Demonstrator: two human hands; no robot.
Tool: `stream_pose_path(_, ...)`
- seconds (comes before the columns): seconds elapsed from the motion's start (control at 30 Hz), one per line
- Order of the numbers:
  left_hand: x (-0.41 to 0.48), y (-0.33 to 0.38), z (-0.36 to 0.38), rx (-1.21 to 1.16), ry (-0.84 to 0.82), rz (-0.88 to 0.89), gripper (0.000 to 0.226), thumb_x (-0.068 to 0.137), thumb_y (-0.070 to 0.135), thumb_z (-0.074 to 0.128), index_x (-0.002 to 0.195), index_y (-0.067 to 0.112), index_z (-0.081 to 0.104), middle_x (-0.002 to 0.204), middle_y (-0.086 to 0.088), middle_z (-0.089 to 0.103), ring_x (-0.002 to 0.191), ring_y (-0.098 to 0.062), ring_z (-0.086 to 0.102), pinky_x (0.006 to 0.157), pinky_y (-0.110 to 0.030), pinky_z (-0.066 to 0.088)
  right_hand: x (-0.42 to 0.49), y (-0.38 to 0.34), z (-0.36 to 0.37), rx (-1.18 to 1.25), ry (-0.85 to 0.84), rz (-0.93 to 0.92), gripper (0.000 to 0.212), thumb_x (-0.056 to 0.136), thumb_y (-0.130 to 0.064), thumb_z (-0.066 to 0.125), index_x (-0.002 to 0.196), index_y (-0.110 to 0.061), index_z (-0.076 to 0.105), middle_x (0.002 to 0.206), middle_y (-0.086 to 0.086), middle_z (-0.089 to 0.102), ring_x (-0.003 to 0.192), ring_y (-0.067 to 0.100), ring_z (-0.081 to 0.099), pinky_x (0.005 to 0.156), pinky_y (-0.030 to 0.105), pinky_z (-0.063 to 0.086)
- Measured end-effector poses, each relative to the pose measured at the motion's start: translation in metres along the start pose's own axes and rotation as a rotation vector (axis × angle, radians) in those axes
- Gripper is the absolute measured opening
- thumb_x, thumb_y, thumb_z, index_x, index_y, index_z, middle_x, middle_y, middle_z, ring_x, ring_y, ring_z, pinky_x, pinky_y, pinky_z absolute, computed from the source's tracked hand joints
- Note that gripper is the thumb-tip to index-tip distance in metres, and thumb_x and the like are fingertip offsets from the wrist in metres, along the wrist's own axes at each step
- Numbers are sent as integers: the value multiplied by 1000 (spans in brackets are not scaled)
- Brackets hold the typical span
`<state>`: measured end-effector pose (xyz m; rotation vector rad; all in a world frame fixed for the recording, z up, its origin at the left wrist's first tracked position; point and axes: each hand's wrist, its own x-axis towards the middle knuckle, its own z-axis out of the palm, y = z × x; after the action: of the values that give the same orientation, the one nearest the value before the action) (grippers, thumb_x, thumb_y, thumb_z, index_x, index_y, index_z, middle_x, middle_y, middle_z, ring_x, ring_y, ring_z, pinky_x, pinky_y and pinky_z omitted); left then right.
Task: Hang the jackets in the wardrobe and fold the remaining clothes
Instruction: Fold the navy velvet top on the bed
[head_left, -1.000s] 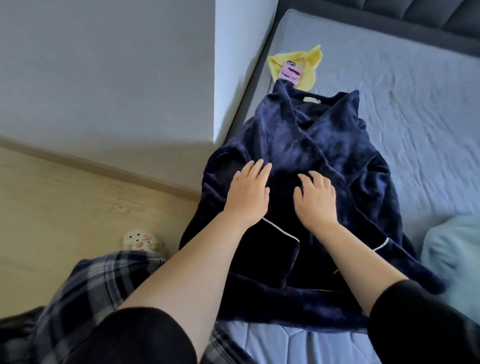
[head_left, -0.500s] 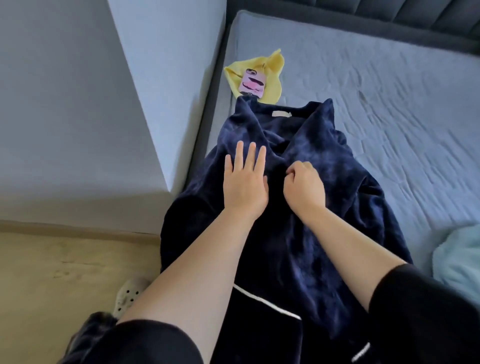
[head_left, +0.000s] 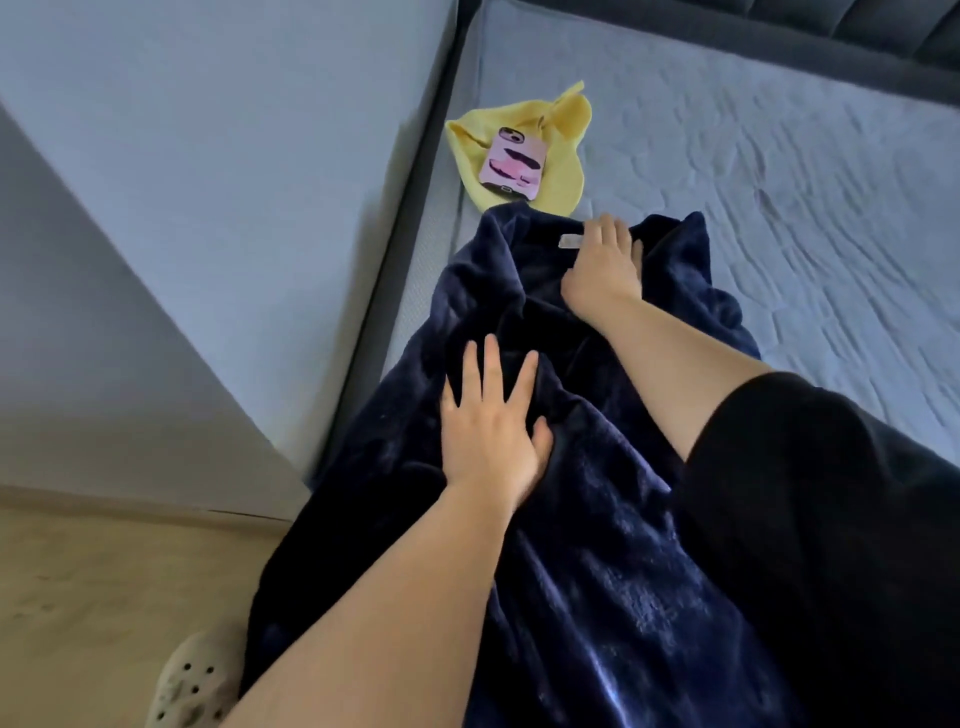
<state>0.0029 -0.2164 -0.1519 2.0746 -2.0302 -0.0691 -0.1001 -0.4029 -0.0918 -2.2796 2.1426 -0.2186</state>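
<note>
okay, the navy robe (head_left: 597, 545) has its lower end cut off at the bottom of the view, and a black sleeve (head_left: 810, 493) hides part of it. it lies along the bed (head_left: 779, 182) by the left edge, its long axis running away from us, collar pointing at the yellow cloth (head_left: 563, 156) with the phone (head_left: 514, 163) on it. left hand (head_left: 491, 431) flat, fingers spread, pressing mid-robe. right hand (head_left: 602, 265) up at the collar by the label (head_left: 571, 241): pinching or just resting, can't tell.

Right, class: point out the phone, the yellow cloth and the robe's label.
phone (head_left: 514, 163), head view, pink case middle.
yellow cloth (head_left: 563, 122), head view, upper fold.
robe label (head_left: 569, 242), head view, visible left end.
</note>
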Motion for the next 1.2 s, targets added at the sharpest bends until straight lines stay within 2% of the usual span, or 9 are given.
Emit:
stream_pose_path(0.1,2,1,1,-4,-4,0,69,92,49,33,152,31,4,160,-13,-2,146,-31,-3,116,-48,8,19,-3,1,55,-81,-5,68,74,-9,57,137,-7,33,143,11,36,140,27,17,117,48,8)
stream_pose_path(0.23,3,1,4,-19,-25,-4,68,92,48,36,152,31,9,160,-12,-1,147,-29,-3,116,-46,7,23,-9,-4,-82,-50,-75,39,74,-9,55,112,-11,50,117,14,53,121,34,38,109,51,21)
stream_pose_path(0.5,1,-15,-14,-235,-127,22,59,98,43,36,151,36,12,161,-2,-6,147,-20,-10,116,-41,9,-50,-1,-49,-125,285,-321,20,72,0,57,74,-10,41,75,17,59,77,35,51,78,36,29)
stream_pose_path(0.6,3,-25,-42,-648,-256,-81,52,98,26,47,147,29,32,161,3,3,147,-11,-4,118,-36,10,-90,6,-74,-62,322,-420,27,65,0,64,71,-10,39,65,15,52,72,36,51,75,38,32)
stream_pose_path(0.73,-25,-27,-85,-1718,-205,-463,37,102,34,39,127,14,57,143,4,45,129,1,39,103,-13,31,-152,13,-102,-55,396,-633,34,47,10,70,58,-7,43,47,10,45,46,31,45,58,34,41)
stream_pose_path(0.83,-40,-39,-106,-2164,-277,-658,58,90,66,39,115,18,60,118,-9,66,118,-26,57,101,-40,41,-197,17,-104,-92,278,-687,37,44,13,71,61,-8,46,50,7,46,44,29,45,48,30,34)
stream_pose_path(0.9,-47,-38,-121,-2065,-341,-675,55,84,65,53,118,22,61,114,-8,68,108,-29,63,92,-49,50,-224,19,-103,-110,222,-717,36,47,15,69,66,-8,49,56,7,48,50,28,48,43,30,29)
stream_pose_path(1.07,-70,-16,-139,-1646,-169,-698,15,88,24,65,100,17,68,104,-7,71,91,-21,69,67,-33,57,-271,26,-103,-35,315,-874,30,51,18,42,65,-8,47,58,5,39,51,21,33,45,28,19)
stream_pose_path(1.2,-89,-26,-147,-1724,-111,-800,15,87,18,60,100,12,67,99,-8,72,91,-23,68,68,-32,55,-284,46,-102,-148,397,-724,27,59,10,37,73,-9,51,69,5,43,61,25,40,57,34,32)
